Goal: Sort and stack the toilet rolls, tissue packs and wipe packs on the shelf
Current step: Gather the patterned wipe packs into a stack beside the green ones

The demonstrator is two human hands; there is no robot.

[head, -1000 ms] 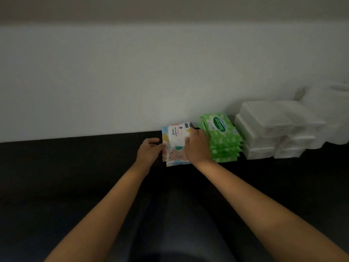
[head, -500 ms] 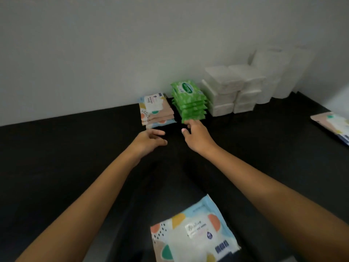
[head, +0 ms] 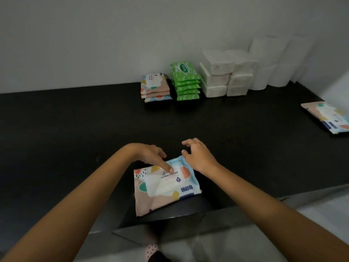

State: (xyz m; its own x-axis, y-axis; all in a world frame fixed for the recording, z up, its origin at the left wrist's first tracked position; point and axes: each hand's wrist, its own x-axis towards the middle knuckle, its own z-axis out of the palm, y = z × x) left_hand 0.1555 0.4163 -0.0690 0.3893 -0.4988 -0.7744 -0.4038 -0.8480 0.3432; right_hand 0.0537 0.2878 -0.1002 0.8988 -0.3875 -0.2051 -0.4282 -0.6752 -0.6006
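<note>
Pinning the patterned wipe pack (head: 166, 188) at the near edge of the shelf (head: 75, 148) with one straight finger of the left hand (head: 151, 156), hovering the loose, empty right hand (head: 200, 157) at its corner, probably readying a lift onto the matching stack (head: 155, 87).

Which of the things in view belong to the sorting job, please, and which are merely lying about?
Job: near patterned wipe pack, touched by the left hand, right hand at its far edge; patterned wipe-pack stack; green wipe-pack stack; tissue packs; toilet rolls; loose patterned wipe pack at far right; black shelf.
Lying about: pink spotted item below the shelf, perhaps footwear.
</note>
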